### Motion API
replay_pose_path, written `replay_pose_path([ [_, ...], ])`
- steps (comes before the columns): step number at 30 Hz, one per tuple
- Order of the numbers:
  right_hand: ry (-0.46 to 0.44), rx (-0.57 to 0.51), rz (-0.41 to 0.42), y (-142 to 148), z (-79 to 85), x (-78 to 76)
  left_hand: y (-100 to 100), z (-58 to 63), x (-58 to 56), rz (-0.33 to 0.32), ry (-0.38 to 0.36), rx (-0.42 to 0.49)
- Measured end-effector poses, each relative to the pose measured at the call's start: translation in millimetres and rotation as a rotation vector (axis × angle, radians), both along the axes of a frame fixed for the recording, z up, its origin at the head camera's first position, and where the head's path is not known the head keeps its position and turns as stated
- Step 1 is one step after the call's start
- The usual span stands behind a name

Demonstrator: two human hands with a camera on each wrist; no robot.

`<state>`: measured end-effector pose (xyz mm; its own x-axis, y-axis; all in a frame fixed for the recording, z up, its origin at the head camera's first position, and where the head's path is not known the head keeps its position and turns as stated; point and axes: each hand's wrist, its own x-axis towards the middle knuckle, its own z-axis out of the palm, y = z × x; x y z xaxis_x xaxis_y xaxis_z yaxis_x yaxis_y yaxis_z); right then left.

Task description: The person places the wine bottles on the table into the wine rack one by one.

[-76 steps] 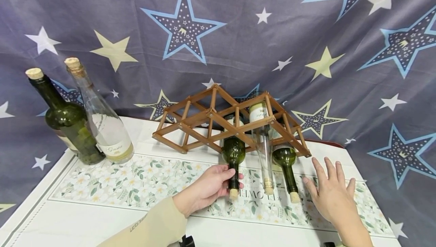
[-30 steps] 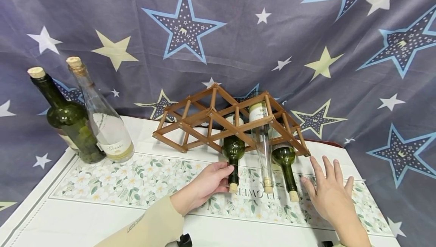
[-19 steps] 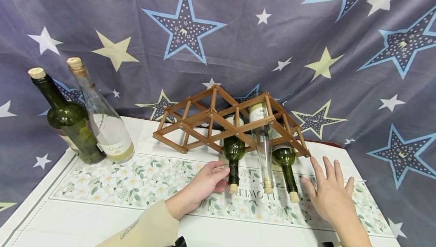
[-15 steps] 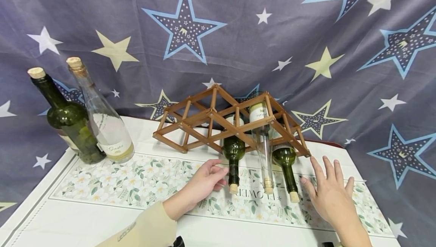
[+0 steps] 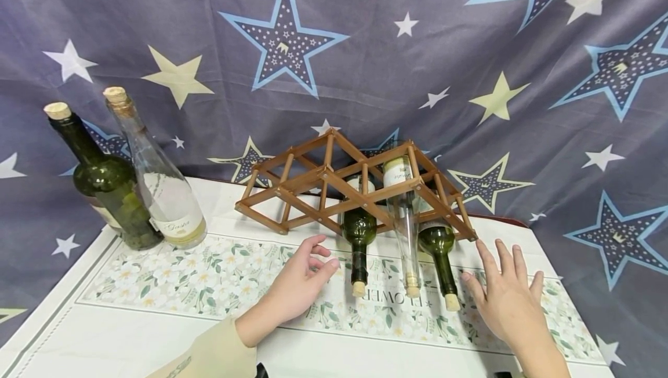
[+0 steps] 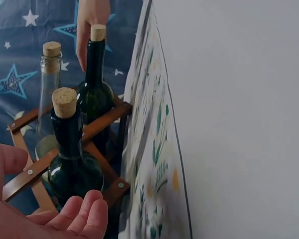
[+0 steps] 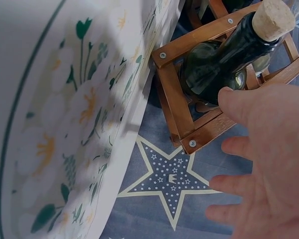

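A wooden lattice wine rack (image 5: 326,176) stands at the back of the table. Lying in its right part, necks toward me, are a green bottle (image 5: 358,230), a clear bottle (image 5: 405,233) and another green bottle (image 5: 438,242), all corked. Left of the nearest green neck, my left hand (image 5: 294,282) hovers with loosely bent fingers and holds nothing; the left wrist view has its fingertips (image 6: 95,211) just below that bottle. My right hand (image 5: 514,308) spreads its fingers by the rack's right end, beside the right green bottle's neck (image 7: 239,47), holding nothing.
At the far left a corked green bottle (image 5: 106,184) and a corked clear bottle (image 5: 167,198) stand upright, side by side. A floral runner (image 5: 209,279) crosses the white table (image 5: 115,343). Behind hangs a star-patterned curtain (image 5: 365,76).
My left hand has let go of the left green bottle's neck and drawn back to the left, its fingers loosening. My right hand and the racked bottles have hardly moved.
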<state>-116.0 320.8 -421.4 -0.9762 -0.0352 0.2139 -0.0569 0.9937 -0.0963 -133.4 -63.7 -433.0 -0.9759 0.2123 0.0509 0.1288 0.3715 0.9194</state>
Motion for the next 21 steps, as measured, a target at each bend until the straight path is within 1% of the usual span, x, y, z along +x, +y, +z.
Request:
replay_pose_path([
  [9, 0.017, -0.002, 0.005, -0.9, 0.9, 0.5, -12.8, -1.6, 3.3, 0.059, 0.183, -0.093],
  [16, 0.029, -0.003, 0.009, -1.6, 1.6, 0.5, -26.0, -0.1, 5.8, 0.106, 0.262, -0.204],
  [21, 0.040, -0.004, 0.009, -2.5, 2.4, 0.9, -35.9, 1.0, 5.1, 0.155, 0.338, -0.236],
])
